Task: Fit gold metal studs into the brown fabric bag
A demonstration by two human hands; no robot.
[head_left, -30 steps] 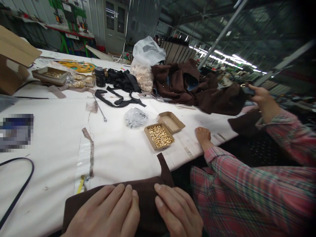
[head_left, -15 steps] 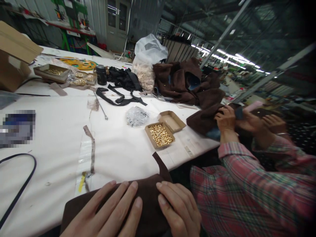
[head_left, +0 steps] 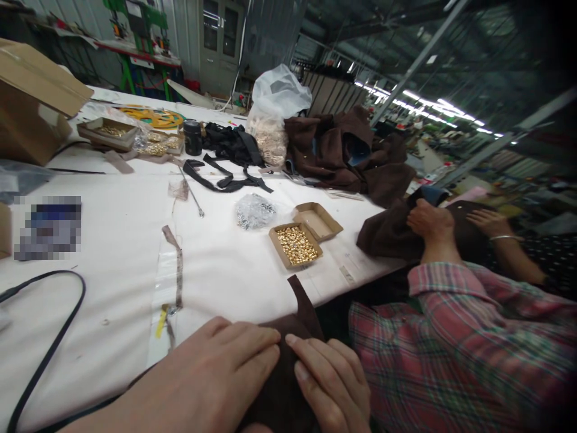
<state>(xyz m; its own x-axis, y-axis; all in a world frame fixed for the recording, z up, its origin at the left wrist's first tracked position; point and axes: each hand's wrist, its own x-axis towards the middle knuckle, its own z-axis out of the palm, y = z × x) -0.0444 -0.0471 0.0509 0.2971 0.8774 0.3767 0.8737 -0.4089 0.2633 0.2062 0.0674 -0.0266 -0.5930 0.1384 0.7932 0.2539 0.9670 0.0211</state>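
Observation:
Dark brown fabric (head_left: 288,373) lies at the front edge of the table under both of my hands, with a narrow strip of it pointing up and away. My left hand (head_left: 220,367) rests across the cloth, fingers stretched out side by side and its thumb mostly hidden. Close beside it, my right hand (head_left: 331,379) lies on the same piece, fingers slightly bent, tips near those of the left. Beyond them stands a small cardboard box (head_left: 282,255) full of gold-coloured metal pieces, touching an open box lid (head_left: 331,227).
At right, a person in a plaid shirt (head_left: 478,319) handles brown cloth (head_left: 383,231); another person's hand (head_left: 491,222) is beside it. A clear bag of metal parts (head_left: 255,211), black straps (head_left: 225,180), a brown garment heap (head_left: 324,144) and a cardboard carton (head_left: 36,114) occupy the table.
My left hand has slid right and turned, its fingers now together beside my right hand. The right hand has barely shifted. The plaid-shirted person's cloth and hand have moved slightly right.

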